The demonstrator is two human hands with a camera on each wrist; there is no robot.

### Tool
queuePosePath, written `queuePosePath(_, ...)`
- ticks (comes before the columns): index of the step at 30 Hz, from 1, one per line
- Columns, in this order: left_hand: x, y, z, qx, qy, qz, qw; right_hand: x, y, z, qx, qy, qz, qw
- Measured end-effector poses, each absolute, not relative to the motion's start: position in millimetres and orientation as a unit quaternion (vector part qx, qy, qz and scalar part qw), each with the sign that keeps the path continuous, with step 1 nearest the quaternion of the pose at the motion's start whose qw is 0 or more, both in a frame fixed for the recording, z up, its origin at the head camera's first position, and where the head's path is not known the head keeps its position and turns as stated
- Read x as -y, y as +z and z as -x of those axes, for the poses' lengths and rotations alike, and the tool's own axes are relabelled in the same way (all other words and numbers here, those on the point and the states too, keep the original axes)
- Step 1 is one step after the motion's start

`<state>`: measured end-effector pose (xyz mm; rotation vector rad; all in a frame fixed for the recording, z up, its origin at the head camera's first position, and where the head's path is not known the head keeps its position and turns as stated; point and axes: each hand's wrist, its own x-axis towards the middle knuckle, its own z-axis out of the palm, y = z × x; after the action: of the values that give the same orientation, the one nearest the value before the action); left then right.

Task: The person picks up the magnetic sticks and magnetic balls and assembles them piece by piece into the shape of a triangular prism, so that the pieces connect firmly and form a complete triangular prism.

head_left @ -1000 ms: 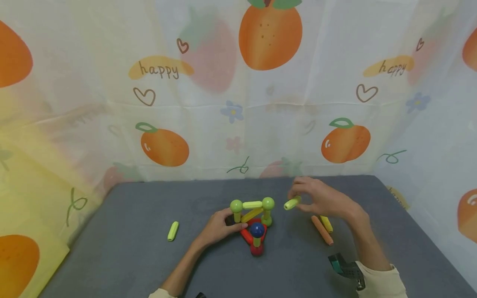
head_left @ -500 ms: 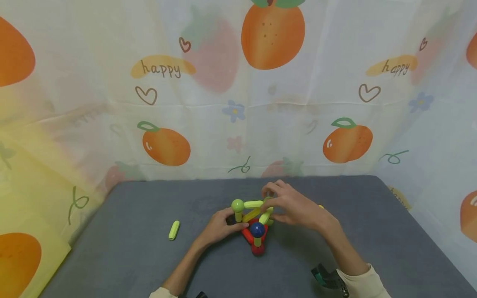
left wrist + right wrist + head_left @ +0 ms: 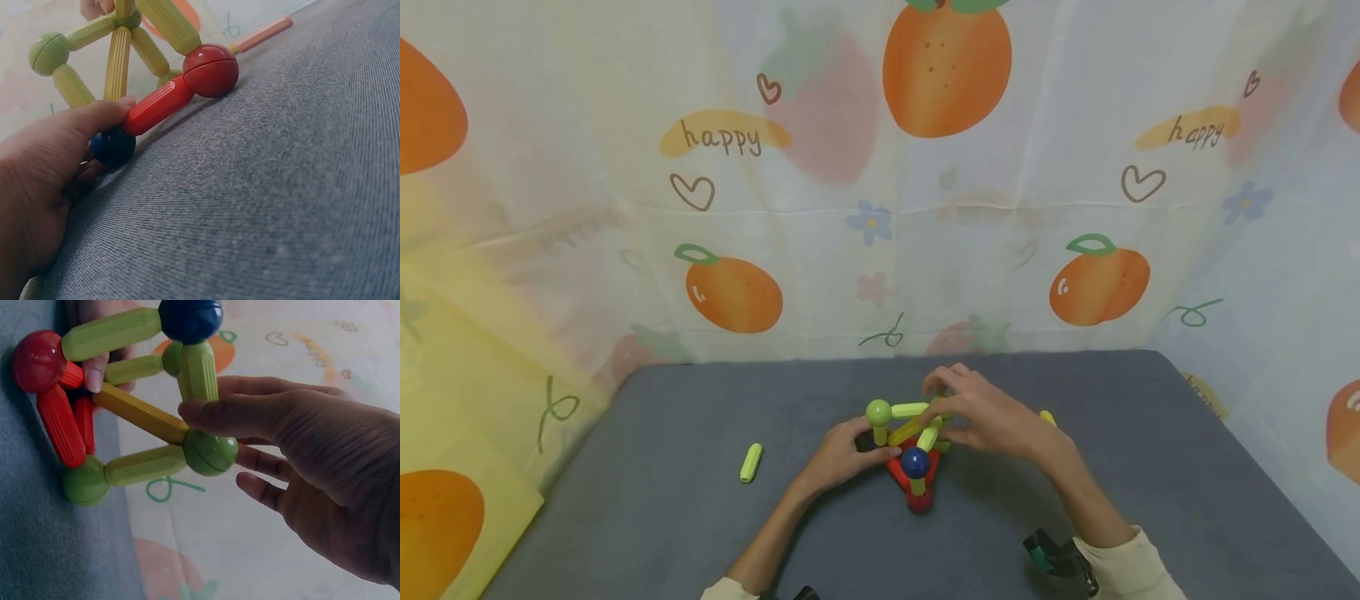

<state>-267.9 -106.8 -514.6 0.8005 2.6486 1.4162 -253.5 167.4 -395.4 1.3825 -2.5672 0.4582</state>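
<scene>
1. The fingers [image 3: 109,115] of the left hand [image 3: 838,458] are curled against the near left corner of the rod-and-ball frame [image 3: 910,446]. In the left wrist view the thumb lies on the red rod [image 3: 159,106] just above a dark blue ball [image 3: 112,147], and the fingers tuck under it. I judge this grip pins the base to the tabletop [image 3: 662,500] so the frame cannot slide or tip.

2. Left of the frame, well apart from it, a loose lime rod [image 3: 749,462] lies flat on the tabletop, untouched.

3. The frame itself stands at the middle of the tabletop: red rods and a red ball [image 3: 37,360] form its base, lime and yellow rods rise to green balls, and a blue ball [image 3: 915,462] sits at its near top corner.

4. The right hand [image 3: 985,417] comes in from the right of the frame and pinches a lime rod [image 3: 199,372] between thumb and forefinger. In the right wrist view this rod runs from the blue ball down to a green ball [image 3: 210,453], apparently touching both; the other fingers hang loosely curved, free of the frame. The light pinch probably guides the rod without knocking its neighbours.

5. Just right of the frame, behind the right wrist, the tip of a yellow rod [image 3: 1047,416] shows on the tabletop; an orange rod [image 3: 262,34] lies there too, seen from the left wrist.
</scene>
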Motion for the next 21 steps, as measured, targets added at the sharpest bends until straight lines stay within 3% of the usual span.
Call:
queuePosePath(3, 106, -513, 268, -0.851, 0.458, -0.256, 0.02, -170, -395, 254, 0.881, 0.176, -0.434, 0.073)
queuePosePath(9, 107, -512, 266, -0.853, 0.457, -0.253, 0.017, -177, -413, 267, 0.898, 0.265, -0.345, -0.068)
queuePosePath(14, 107, -513, 267, -0.856, 0.453, -0.248, 0.02, -177, -444, 283, 0.867, 0.31, -0.351, -0.168)
queuePosePath(21, 116, -498, 268, -0.852, 0.441, -0.272, 0.081, -176, -456, 286, 0.863, 0.314, -0.358, -0.168)
